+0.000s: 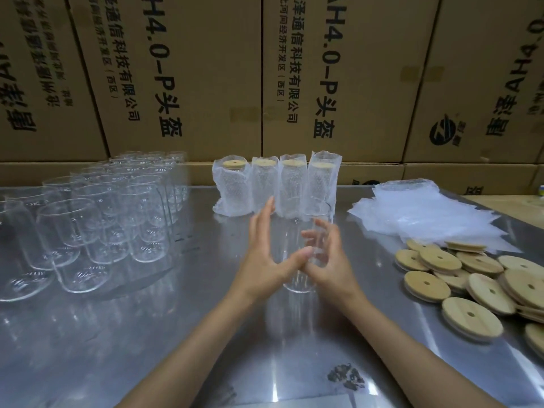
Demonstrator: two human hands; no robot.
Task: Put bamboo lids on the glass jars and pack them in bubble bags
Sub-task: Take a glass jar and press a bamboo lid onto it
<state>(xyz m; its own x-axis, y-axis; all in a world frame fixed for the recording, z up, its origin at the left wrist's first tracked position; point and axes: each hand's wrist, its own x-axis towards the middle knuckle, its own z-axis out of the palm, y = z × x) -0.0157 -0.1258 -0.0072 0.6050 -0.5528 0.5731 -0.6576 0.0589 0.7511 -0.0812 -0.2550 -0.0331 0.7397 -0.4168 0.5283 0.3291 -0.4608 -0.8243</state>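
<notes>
In the head view, a single clear glass jar [298, 260] is seen standing upright on the metal table [176, 334], in the middle, between the two hands. The left hand [266, 254] is held beside the jar with fingers nearly straight and spread, the thumb reaching across to the glass; nothing is clasped by it. The right hand [326, 257] is set against the jar's right side with fingers loosely curved round it, though whether a firm grip is made cannot be told through the glass. No lid is on this jar yet. A lid should be taken from the pile of bamboo lids [471, 278] at the right and seated level on the rim while the jar is steadied low down, before a bag is drawn from the stack of bubble bags [426, 213]. Four bagged jars [276, 184] are lined up behind; the unpacked jars [88, 219] at left are blurred, overlapping and partly cut off, so their number cannot be made out.
</notes>
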